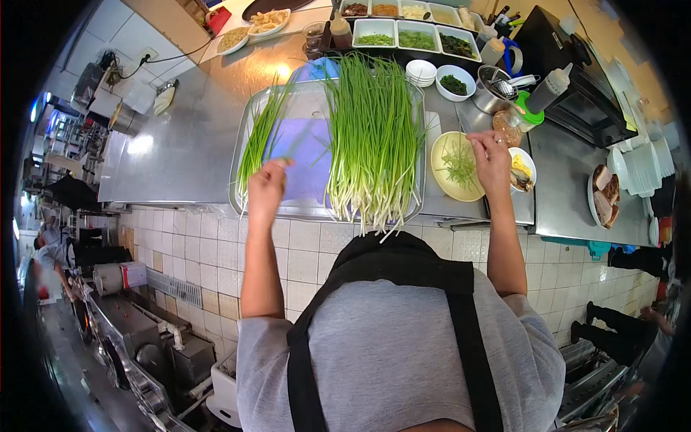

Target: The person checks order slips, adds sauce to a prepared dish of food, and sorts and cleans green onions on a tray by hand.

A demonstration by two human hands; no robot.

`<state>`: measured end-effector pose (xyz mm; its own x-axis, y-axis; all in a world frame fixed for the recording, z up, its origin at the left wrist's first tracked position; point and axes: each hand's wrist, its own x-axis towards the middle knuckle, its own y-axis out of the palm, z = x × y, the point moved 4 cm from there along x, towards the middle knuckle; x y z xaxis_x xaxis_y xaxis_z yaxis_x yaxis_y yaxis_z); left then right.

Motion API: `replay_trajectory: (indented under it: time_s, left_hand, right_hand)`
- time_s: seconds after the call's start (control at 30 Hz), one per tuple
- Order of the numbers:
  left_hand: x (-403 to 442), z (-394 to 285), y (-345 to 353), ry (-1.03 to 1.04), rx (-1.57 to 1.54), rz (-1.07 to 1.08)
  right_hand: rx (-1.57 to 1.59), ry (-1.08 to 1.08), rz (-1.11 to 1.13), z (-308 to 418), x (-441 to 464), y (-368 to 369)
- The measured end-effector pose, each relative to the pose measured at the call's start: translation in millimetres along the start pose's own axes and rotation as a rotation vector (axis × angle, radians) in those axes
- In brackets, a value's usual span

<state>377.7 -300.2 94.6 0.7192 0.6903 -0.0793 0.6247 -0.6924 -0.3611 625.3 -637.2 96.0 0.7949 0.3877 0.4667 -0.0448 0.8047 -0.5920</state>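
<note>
A metal tray (240, 189) carries a large bundle of long garlic chives (374, 122) on its right side, pale ends toward me. A thinner bunch of chives (260, 137) lies along its left side, with a purple-blue sheet (306, 169) between. Over the sheet, my left hand (266, 187) is closed in a pinch; a blurred green stalk extends from its fingertips. My right hand (494, 160) pinches at the right edge of a yellow plate (440, 173) holding thin green trimmings (458, 164). What those right fingers hold is too small to make out.
White containers of chopped greens (416, 39) line the back. A bowl of dark greens (455, 84), a metal pot (493, 90) and a squeeze bottle (551, 90) stand back right. Beside my right hand is a dish with yellow food (521, 167); sliced meat (606, 193) sits farther right.
</note>
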Motion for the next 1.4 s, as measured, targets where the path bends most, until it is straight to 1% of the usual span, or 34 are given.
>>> replay_trajectory:
  time_s: [0.03, 0.13, 0.17, 0.23, 0.27, 0.3, 0.37, 0.43, 0.53, 0.63, 0.73, 0.83, 0.87, 0.97, 1.0, 1.1, 1.13, 1.23, 1.33, 1.4]
  left_hand:
    - [16.5, 8.0, -12.7, 0.044, 0.120, -0.050]
    - [44.4, 10.8, -27.0, 0.216, 0.700, -0.295]
    - [45.5, 11.2, -24.5, 0.314, 0.760, -0.321]
    - [42.7, -4.8, -9.1, 0.519, 0.876, -0.371]
    - [42.7, -5.9, 6.7, 0.510, 0.709, -0.230]
    - [38.8, -11.1, 28.4, 0.497, 0.541, -0.093]
    - [28.9, -12.6, 74.9, 0.437, 0.315, 0.097]
    - [17.7, -23.9, 109.5, 0.444, 0.337, 0.114]
    - [4.6, -38.9, 138.1, 0.429, 0.586, 0.220]
    - [3.2, -37.3, 136.5, 0.402, 0.599, 0.245]
    - [9.3, -24.6, 116.8, 0.271, 0.260, 0.215]
    - [6.8, -20.9, 101.8, 0.178, 0.018, 0.243]
    - [3.3, -23.3, 100.0, 0.243, -0.021, 0.228]
    - [-5.5, -22.6, 101.0, 0.013, -0.245, 0.302]
    - [-7.3, -23.6, 103.2, 0.005, -0.252, 0.325]
    - [-11.7, -23.6, 107.5, -0.041, -0.345, 0.358]
    - [-12.5, -24.9, 107.4, -0.035, -0.358, 0.372]
    - [-14.8, -23.6, 106.7, -0.076, -0.402, 0.357]
    - [-13.5, -19.8, 104.3, -0.096, -0.448, 0.318]
    - [-14.1, -24.2, 103.3, -0.087, -0.437, 0.297]
  right_hand:
    - [-0.073, -0.002, 0.031, -4.7, -3.2, -0.3]
    - [-0.295, 0.126, 0.234, -20.8, -13.9, 7.0]
    - [-0.372, 0.167, 0.296, -27.2, -17.5, 10.2]
    - [-0.468, -0.040, 0.221, -23.9, -24.8, 9.4]
    - [-0.516, -0.142, 0.185, -21.5, -29.6, 7.8]
    - [-0.503, -0.128, 0.164, -19.5, -30.5, 6.4]
    - [-0.475, -0.103, 0.120, -7.4, -29.4, 7.0]
    - [-0.436, -0.090, 0.105, 9.7, -27.7, 7.1]
    - [-0.343, -0.107, 0.104, 26.8, -28.6, 14.8]
    - [-0.218, -0.137, 0.124, 41.1, -28.6, 22.4]
    - [-0.031, -0.103, 0.172, 49.9, -32.1, 34.3]
    - [0.156, -0.015, 0.277, 68.6, -33.1, 46.6]
    - [0.214, 0.018, 0.321, 75.8, -32.6, 51.8]
    - [0.353, -0.035, 0.403, 93.7, -30.5, 68.7]
    - [0.410, -0.021, 0.417, 97.8, -30.4, 75.7]
    - [0.385, 0.028, 0.513, 109.2, -28.5, 86.7]
    - [0.380, 0.085, 0.550, 112.4, -27.0, 85.8]
    - [0.608, 0.338, 0.743, 90.1, -35.1, 106.0]
    - [0.361, 0.202, 0.597, 87.7, -32.4, 91.7]
    - [0.433, 0.118, 0.499, 92.1, -32.1, 87.8]
